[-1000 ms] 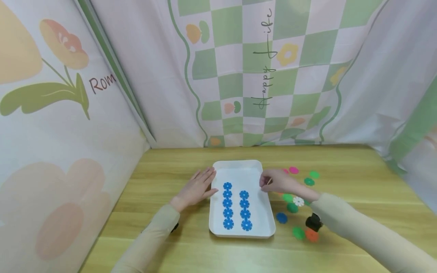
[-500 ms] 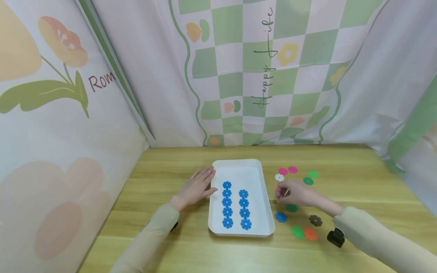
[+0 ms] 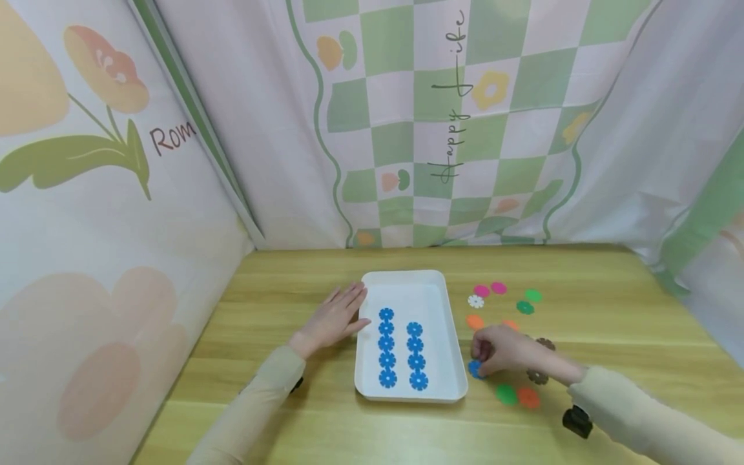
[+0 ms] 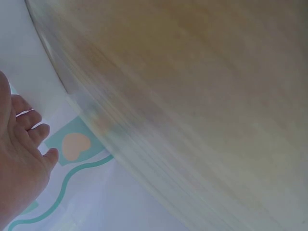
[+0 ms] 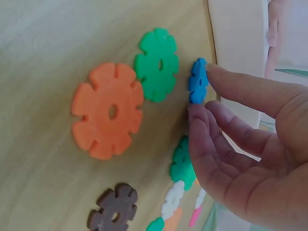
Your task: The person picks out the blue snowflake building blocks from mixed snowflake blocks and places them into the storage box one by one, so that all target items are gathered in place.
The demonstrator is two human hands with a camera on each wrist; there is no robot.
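Note:
A white tray (image 3: 403, 287) holds two columns of blue notched plastic discs; the left column (image 3: 386, 343) is longer than the right column (image 3: 415, 345). My left hand (image 3: 330, 324) rests with straight fingers on the tray's left rim. Beside the tray's right wall, my right hand (image 3: 504, 352) is at a single blue interlocking disc (image 3: 475, 369). The right wrist view shows thumb and fingertips on opposite edges of this blue disc (image 5: 198, 82), pinching it. In the left wrist view only part of the left hand (image 4: 21, 149) shows.
Loose discs lie right of the tray: pink (image 3: 498, 288), white (image 3: 475, 301), orange (image 3: 528, 397), green (image 3: 507, 394) and brown (image 3: 538, 376), several partly behind the right hand. A printed curtain (image 3: 430, 129) hangs at the back of the wooden table (image 3: 279, 426).
My right hand has moved from the tray's right rim out over the loose discs, then toward me to the blue disc. A white disc now lies near the pink ones. The left hand stays put.

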